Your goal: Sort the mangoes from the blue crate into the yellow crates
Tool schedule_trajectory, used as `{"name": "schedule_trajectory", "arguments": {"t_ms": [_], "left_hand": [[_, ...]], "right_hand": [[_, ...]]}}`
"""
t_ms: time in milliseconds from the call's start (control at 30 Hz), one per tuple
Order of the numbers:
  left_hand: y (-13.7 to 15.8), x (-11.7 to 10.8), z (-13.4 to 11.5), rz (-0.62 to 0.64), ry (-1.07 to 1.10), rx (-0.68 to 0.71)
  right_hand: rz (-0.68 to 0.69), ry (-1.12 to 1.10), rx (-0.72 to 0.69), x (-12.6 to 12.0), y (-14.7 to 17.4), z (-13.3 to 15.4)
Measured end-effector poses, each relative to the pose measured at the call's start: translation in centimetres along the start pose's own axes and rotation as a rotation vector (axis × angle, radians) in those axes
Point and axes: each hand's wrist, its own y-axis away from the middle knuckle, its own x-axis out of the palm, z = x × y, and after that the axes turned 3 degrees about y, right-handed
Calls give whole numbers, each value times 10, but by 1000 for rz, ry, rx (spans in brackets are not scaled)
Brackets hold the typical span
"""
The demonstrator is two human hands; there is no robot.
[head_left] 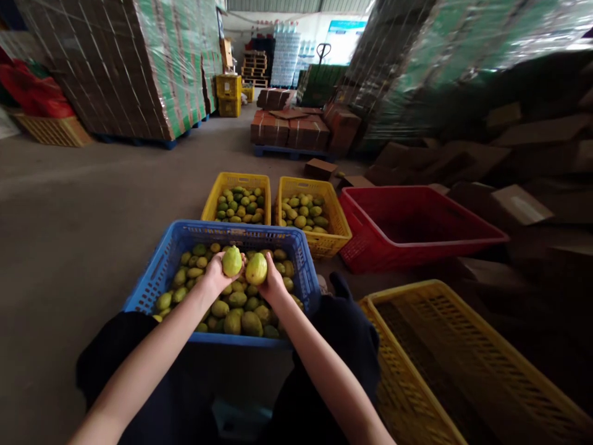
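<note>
A blue plastic crate [296,247] full of yellow-green lemons [237,299] sits between my knees. Above its middle, my left hand [219,272] is closed around a pale green lemon [232,262] with a pointed top. Close beside it, my right hand [273,281] grips a yellower lemon [256,269], thumb along its right side. The two held lemons are a small gap apart. Fingers beneath both fruits are mostly hidden.
Beyond the blue crate stand two yellow crates, a left one [208,201] and a right one [340,225], both holding lemons. To the right are a red bin [426,247] and another yellow crate [412,371]. Flattened cardboard [523,204] lies farther right; wrapped pallet stacks [152,68] rise behind.
</note>
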Motion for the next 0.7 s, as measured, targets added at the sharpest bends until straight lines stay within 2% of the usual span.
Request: {"name": "schedule_trajectory", "arguments": {"t_ms": [67, 200, 367, 533, 700], "left_hand": [[1, 1, 2, -7, 11, 13], [2, 3, 2, -36, 55, 100], [0, 0, 6, -56, 70, -23], [1, 1, 15, -48, 44, -14], [4, 1, 19, 25, 18, -75]], "right_hand": [[-5, 6, 10, 1, 2, 4], [67, -2, 48, 1, 7, 12], [87, -76, 148, -1, 9, 14], [-7, -179, 135, -4, 8, 13], [118, -174, 112, -5, 8, 16]]}}
